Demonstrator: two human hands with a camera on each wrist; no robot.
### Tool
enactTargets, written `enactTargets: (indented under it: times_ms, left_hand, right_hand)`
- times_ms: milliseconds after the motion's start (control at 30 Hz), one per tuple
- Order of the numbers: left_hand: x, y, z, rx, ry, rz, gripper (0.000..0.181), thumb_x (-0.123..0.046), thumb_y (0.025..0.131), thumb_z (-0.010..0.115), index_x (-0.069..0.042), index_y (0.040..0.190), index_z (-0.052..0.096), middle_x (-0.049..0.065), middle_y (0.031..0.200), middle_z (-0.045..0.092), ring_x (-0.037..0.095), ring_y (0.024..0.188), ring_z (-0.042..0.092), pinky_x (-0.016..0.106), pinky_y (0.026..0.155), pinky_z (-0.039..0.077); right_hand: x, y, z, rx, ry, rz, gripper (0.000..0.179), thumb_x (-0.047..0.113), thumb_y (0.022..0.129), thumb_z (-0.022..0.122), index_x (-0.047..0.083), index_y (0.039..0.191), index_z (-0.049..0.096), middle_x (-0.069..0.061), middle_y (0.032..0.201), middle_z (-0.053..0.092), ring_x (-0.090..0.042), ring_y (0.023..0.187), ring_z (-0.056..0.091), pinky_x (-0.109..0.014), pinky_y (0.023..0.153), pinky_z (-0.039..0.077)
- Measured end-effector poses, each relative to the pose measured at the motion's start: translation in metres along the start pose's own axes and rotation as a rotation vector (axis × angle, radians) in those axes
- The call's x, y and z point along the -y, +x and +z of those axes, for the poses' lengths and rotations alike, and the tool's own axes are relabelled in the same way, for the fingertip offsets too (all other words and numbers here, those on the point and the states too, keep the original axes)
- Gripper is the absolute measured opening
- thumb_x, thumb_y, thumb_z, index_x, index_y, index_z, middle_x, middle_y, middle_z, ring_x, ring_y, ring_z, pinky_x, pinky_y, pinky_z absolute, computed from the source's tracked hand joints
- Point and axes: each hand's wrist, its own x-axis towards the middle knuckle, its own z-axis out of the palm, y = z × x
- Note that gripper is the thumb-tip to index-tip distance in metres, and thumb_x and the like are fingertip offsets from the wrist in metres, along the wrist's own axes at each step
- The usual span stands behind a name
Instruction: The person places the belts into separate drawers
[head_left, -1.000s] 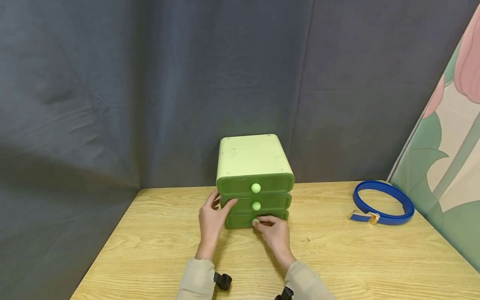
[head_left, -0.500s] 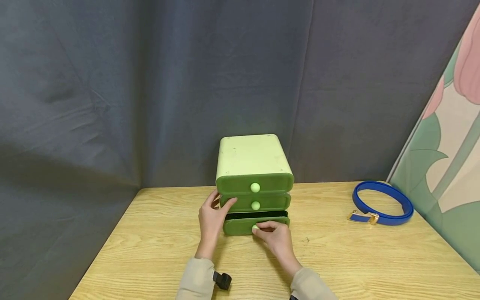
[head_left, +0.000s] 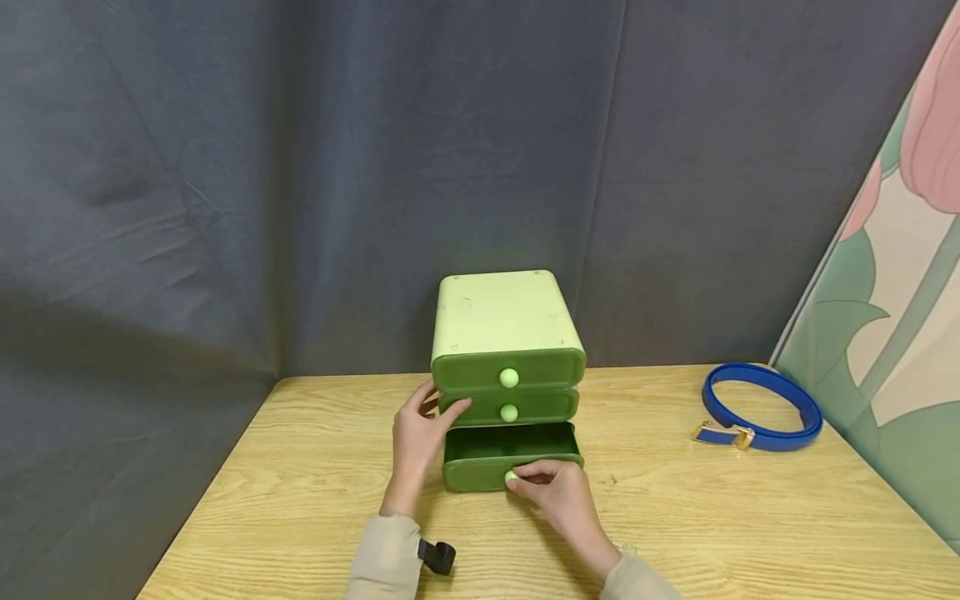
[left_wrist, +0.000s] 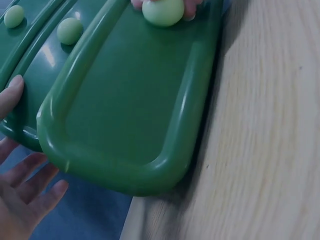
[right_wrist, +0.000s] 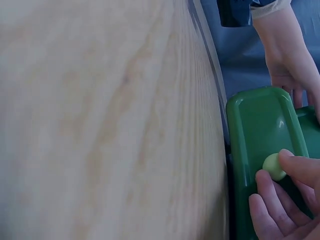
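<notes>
A small drawer cabinet [head_left: 506,312] with a pale green top and three dark green drawers stands on the wooden table. Its bottom drawer [head_left: 474,476] is pulled partway out, with a dark interior showing. My right hand [head_left: 561,493] pinches that drawer's round light green knob [right_wrist: 273,167] between thumb and fingers. At the cabinet's left edge is my left hand [head_left: 415,435], its thumb resting on the front of the middle drawer [head_left: 540,406]. The other fingers extend along the side, as the left wrist view also shows. Both upper drawers are closed.
To the right on the table [head_left: 675,517] lies a coiled blue belt [head_left: 787,442] with a gold buckle [head_left: 742,438]. A dark grey curtain [head_left: 360,208] hangs behind the cabinet. A flower-patterned panel [head_left: 862,333] borders the right side.
The bottom drawer has slid out toward me, from closed to partway open, with my right hand moving back on its knob. My left hand has stayed at the cabinet's left edge.
</notes>
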Motion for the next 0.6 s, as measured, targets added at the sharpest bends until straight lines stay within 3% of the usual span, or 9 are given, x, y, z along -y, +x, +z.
enactTargets:
  times_ms: [233,500,600]
  left_hand:
    - [0.002,0.002,-0.007,0.109,-0.038,-0.041,0.058,-0.034,0.083,0.082,-0.016,0.135,0.063,0.004,0.134,0.060,0.028,0.118,0.058,0.044,0.097,0.047]
    - [0.005,0.005,-0.014,0.167,-0.019,-0.037,0.061,-0.035,0.087,0.077,-0.011,0.140,0.058,0.011,0.140,0.055,0.033,0.123,0.056,0.047,0.101,0.045]
    - [-0.002,0.003,-0.017,0.179,-0.028,-0.050,0.060,-0.030,0.090,0.076,-0.007,0.141,0.056,0.015,0.141,0.053,0.036,0.124,0.054,0.049,0.102,0.044]
  right_hand:
    - [0.002,-0.011,-0.004,0.033,-0.001,-0.010,0.012,0.010,0.078,0.085,0.004,0.087,0.080,-0.007,0.084,0.075,-0.015,0.076,0.070,-0.023,0.065,0.056]
    - [0.004,-0.020,-0.006,0.056,0.007,-0.025,0.012,0.008,0.077,0.085,0.003,0.086,0.079,-0.007,0.081,0.075,-0.012,0.071,0.069,-0.022,0.063,0.055]
    - [0.004,-0.022,-0.007,0.078,0.018,-0.024,0.012,0.007,0.077,0.085,0.002,0.087,0.079,-0.008,0.081,0.075,-0.016,0.069,0.070,-0.023,0.061,0.056]
